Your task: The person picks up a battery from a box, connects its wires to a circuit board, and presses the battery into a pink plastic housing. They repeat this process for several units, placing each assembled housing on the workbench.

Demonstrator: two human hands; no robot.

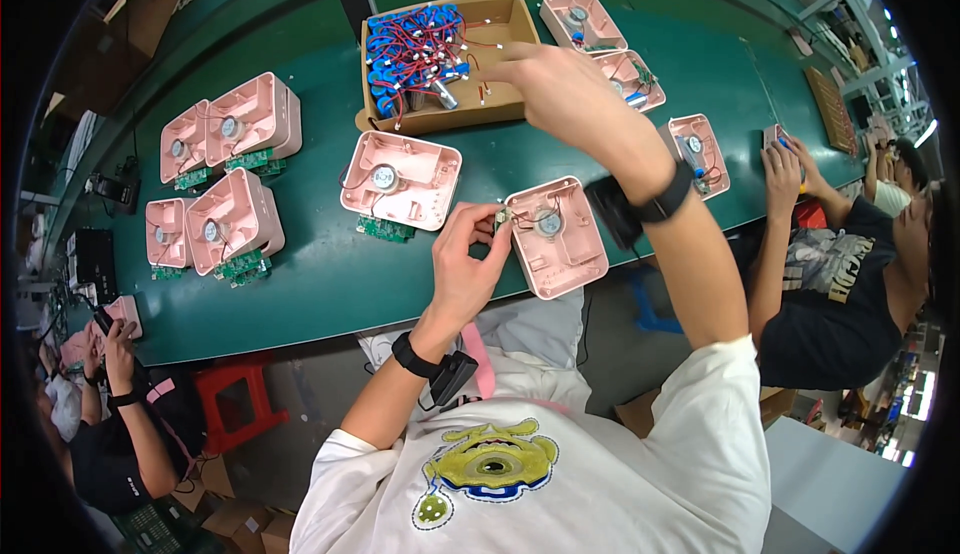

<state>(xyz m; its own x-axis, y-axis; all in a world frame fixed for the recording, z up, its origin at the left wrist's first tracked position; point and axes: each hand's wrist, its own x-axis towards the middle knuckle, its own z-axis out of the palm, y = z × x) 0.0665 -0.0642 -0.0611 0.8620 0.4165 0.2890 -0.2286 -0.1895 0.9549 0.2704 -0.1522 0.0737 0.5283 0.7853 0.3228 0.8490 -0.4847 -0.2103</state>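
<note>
While our left hand (468, 249) pinches the near-left corner of a pink shell (556, 237) at the table's front edge, our right hand (540, 79) reaches out over the cardboard box (500, 24), fingers curled toward the blue parts (410, 54) with red wires; we cannot tell whether it has one gripped. We judge this to be the picking step: a wired part comes out of the box to go into the shell we hold, which already shows a round motor and a small piece at the held corner.

Next, as we see it, comes a clean lift out of the tangle, since the wires cross one another and could drag neighbours along, then a short carry back to the shell.

Room is fair. Another open shell (400, 179) lies just left of ours, more shells (225, 169) sit well left, and others (640, 74) lie right of the box. Green table (300, 284) between box and shell is bare. Our shell overhangs the front edge slightly, so the left grip matters. A co-worker's hands (785, 169) work at the far right.
</note>
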